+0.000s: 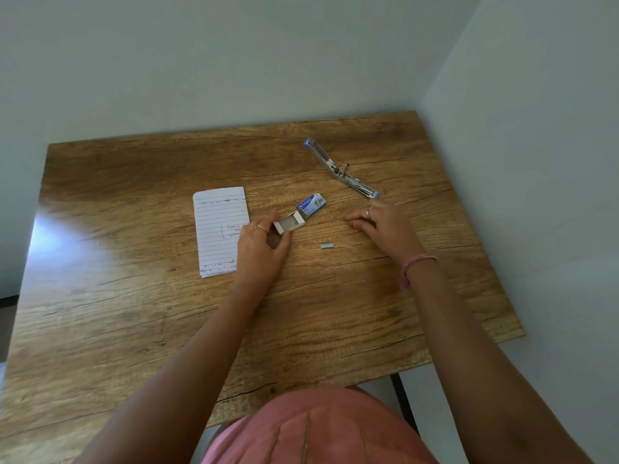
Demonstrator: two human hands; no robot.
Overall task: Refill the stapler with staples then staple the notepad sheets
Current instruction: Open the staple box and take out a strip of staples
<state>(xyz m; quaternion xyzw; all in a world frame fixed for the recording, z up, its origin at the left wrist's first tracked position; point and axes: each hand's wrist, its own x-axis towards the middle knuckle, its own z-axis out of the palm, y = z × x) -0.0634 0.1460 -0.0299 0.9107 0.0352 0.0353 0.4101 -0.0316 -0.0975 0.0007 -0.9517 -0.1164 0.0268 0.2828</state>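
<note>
The stapler (340,168) lies swung fully open on the far right of the wooden table (134,313), metal with blue ends. A small blue staple box (311,204) sits mid-table with its white inner tray (289,223) slid out toward me. My left hand (264,247) pinches the tray's near end. A short strip of staples (325,246) lies loose on the wood between my hands. My right hand (385,229) rests on the table just below the stapler, fingers spread and pointing left, holding nothing. The lined notepad sheets (219,229) lie left of the box.
Pale walls meet the table's far edge and stand close along its right side. A bright glare patch (67,236) sits on the left of the tabletop. A pink garment (311,430) fills the bottom of the view at the near edge.
</note>
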